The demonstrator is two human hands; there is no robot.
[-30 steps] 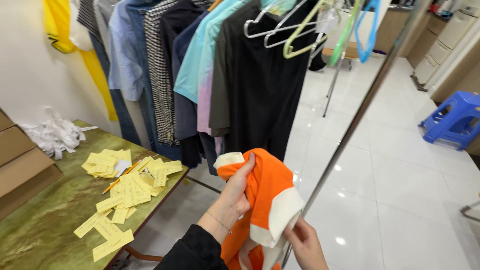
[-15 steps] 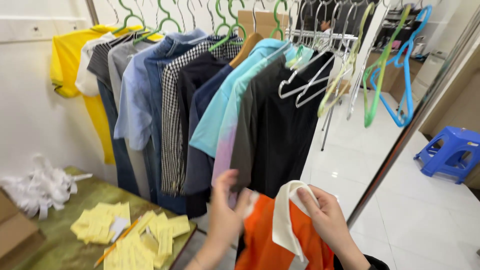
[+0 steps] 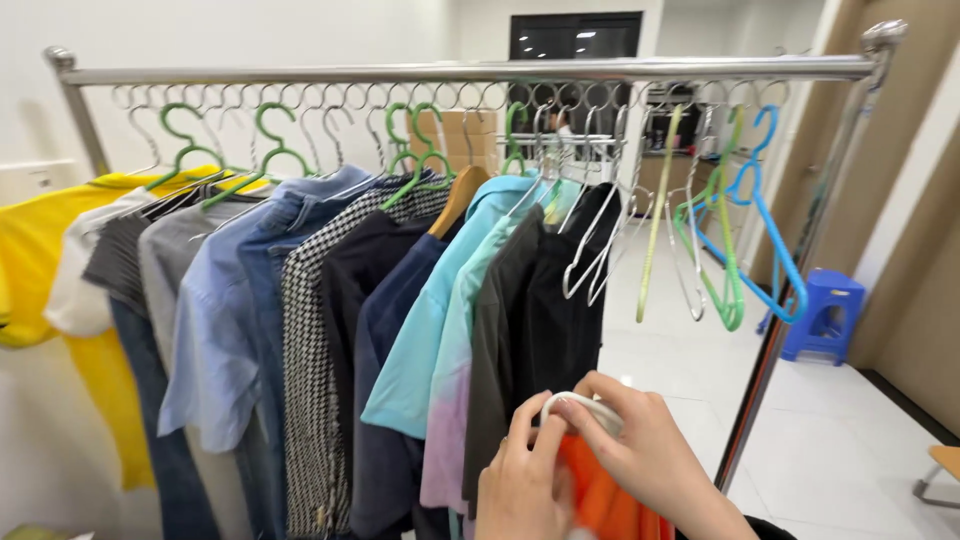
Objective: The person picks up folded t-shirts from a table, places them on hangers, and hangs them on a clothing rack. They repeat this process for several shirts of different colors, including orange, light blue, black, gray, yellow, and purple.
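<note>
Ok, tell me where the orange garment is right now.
In the head view the orange garment sits at the bottom centre, held between the left hand and the right hand, just below the black shirt on the rail.

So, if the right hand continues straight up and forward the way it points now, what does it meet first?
Probably the black shirt hanging just above the right hand, which grips the white collar of an orange garment. Depth is unclear; the white hangers could come first.

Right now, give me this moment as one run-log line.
left hand: grips orange garment | right hand: pinches its white collar | ahead: clothes rail, black shirt, empty hangers
</note>
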